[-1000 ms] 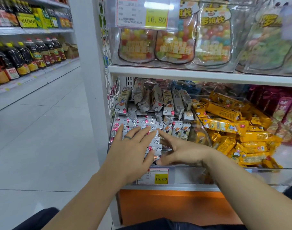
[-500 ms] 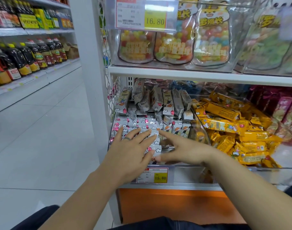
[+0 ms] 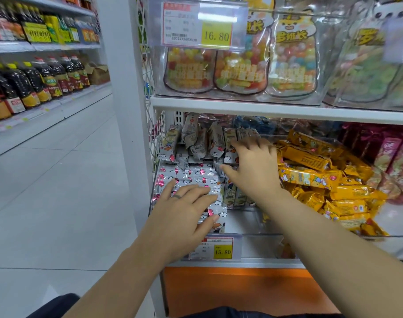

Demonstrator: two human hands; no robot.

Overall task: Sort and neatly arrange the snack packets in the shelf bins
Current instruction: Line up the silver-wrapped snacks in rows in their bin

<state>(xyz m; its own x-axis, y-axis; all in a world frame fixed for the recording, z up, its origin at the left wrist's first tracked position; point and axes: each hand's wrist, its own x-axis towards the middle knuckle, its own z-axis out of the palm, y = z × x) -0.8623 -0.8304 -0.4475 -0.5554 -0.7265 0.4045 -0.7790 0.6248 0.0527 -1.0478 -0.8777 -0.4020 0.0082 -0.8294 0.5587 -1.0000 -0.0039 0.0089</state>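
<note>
A clear shelf bin (image 3: 248, 235) holds silver snack packets (image 3: 191, 175) printed with clouds and red balloons, lying flat in a front row. Behind them more silver packets (image 3: 196, 138) stand upright and lean unevenly. My left hand (image 3: 184, 210), a ring on one finger, rests flat with straight fingers on the front row. My right hand (image 3: 251, 166) reaches deeper into the bin, fingers spread, fingertips touching the upright packets at the back right. It holds nothing that I can see. Yellow snack packets (image 3: 315, 177) fill the neighbouring bin on the right.
A white shelf board (image 3: 264, 109) hangs low over the bin, with candy bags (image 3: 241, 67) in clear bins above. Pink packets (image 3: 393, 154) sit at far right. A price tag (image 3: 214, 249) fronts the bin. An aisle floor (image 3: 58, 191) and bottle shelves (image 3: 35, 83) lie left.
My right hand has moved from the front of the bin up and back to the upright packets. My left hand stays on the front row.
</note>
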